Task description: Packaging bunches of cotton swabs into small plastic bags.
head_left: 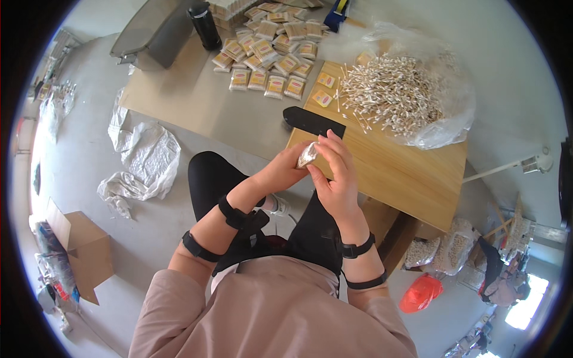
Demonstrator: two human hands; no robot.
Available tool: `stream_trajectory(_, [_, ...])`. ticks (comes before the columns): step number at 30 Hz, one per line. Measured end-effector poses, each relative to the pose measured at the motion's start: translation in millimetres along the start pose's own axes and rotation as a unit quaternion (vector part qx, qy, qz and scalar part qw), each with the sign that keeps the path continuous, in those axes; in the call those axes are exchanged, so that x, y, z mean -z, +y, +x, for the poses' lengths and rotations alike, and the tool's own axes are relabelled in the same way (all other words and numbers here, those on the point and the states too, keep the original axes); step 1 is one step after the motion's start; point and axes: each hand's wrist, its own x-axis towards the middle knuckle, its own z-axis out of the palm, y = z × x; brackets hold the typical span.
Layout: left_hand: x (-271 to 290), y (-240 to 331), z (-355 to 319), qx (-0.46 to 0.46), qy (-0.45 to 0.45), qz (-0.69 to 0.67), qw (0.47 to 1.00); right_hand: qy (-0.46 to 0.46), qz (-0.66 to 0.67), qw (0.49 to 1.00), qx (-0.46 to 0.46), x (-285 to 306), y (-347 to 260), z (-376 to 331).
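Observation:
Above my lap, at the near edge of the wooden table, a small clear plastic packet (307, 155) with pale contents is held between both hands. My left hand (285, 167) is closed round its left side. My right hand (338, 172) grips it from the right, thumb at the lower edge and fingers along the upper edge. Just beyond the hands lies a flat black strip (313, 122) with a rounded end. A big heap of loose cotton swabs (394, 89) spreads over an open clear plastic bag (439, 138). Two yellow cards (323, 98) lie left of the swabs.
Many filled swab packets (262, 51) are piled on the grey table (179, 101), near a black bottle (205, 27) and a grey bin (152, 36). On the floor are a white plastic sheet (146, 158), a cardboard box (89, 253) and a red bag (421, 292).

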Motion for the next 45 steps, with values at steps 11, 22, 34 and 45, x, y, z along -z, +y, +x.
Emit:
stream_trajectory(11, [-46.0,38.8,-30.7,0.007,-0.072,-0.151,0.986,0.033,-0.074,0.996,0.038,33.0,-40.7,-33.7])
stream_trajectory(22, [-47.7,35.3,-38.5,0.029,-0.091,-0.128,0.987,0.042,0.014,0.999,0.024,41.5,-41.5,-35.6])
stream_trajectory(34, [-36.3,38.0,-49.4,0.127,-0.175,-0.189,0.958,-0.081,0.067,0.994,-0.01,60.2,-50.1,-15.2])
stream_trajectory(45, [-28.0,45.1,-53.2,0.146,-0.214,-0.172,0.95,-0.147,0.084,0.984,-0.047,63.1,-56.6,-7.1])
